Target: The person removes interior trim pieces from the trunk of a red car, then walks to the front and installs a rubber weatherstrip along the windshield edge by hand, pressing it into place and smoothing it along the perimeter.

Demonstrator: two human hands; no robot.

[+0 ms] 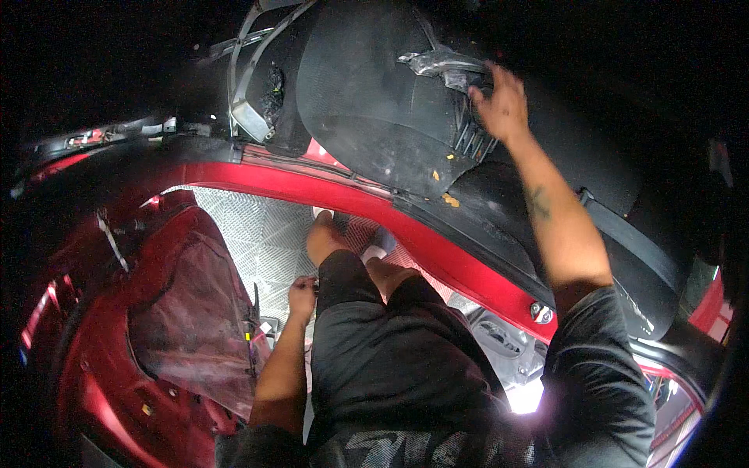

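My right hand (503,105) reaches over a dark car seat (355,101). Its thumb and fingers are apart at the end of a black and grey plastic trim piece (445,64) lying on the seat; a firm grip does not show. Below that piece, several thin dark strips or rods (472,136) lie close to the wrist. Down beside my left thigh, my left hand (303,296) is closed, with a small dark thing at its fingers that I cannot make out.
A red door sill (367,201) runs between me and the seat. At left the red car door (101,382) stands with its inner film (195,304) exposed. A grey metal frame (251,121) rises beside the seat. Yellowish crumbs (450,200) lie on the seat's edge. Tiled floor (242,218) shows below.
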